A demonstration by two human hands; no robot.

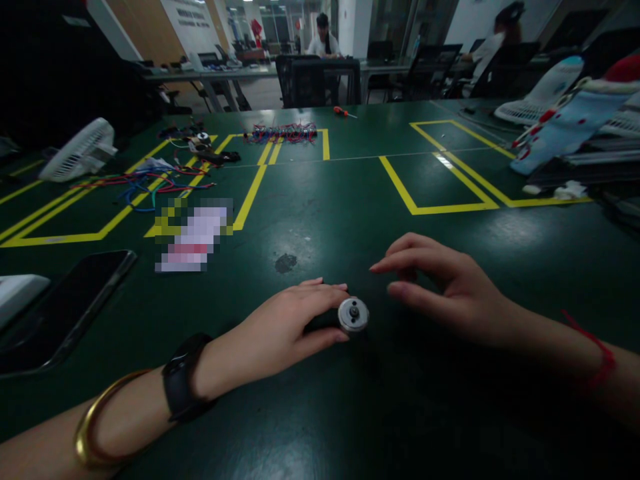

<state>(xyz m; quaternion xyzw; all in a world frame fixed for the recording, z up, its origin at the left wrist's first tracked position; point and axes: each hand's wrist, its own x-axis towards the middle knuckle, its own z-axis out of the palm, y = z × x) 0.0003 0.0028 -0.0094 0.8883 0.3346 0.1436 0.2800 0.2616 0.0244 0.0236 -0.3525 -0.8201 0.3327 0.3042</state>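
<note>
Metal cylinder [354, 315]: clamped in grip of left hand [295, 317], at its three o'clock; judged rigid, dense, slick, best held by side wall. Right hand [450, 280], cylinder's two o'clock: grip apart, nothing held. Screwdriver [341, 111]: laid at twelve o'clock, far on table [335, 220].

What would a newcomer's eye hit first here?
The small round metal part gripped by the left hand, front and centre on the dark green table. Next, the open right hand just right of it, then yellow tape outlines farther back.

A silvery metal cylinder [353, 315] sits face up in the left grip [290, 319].
</note>
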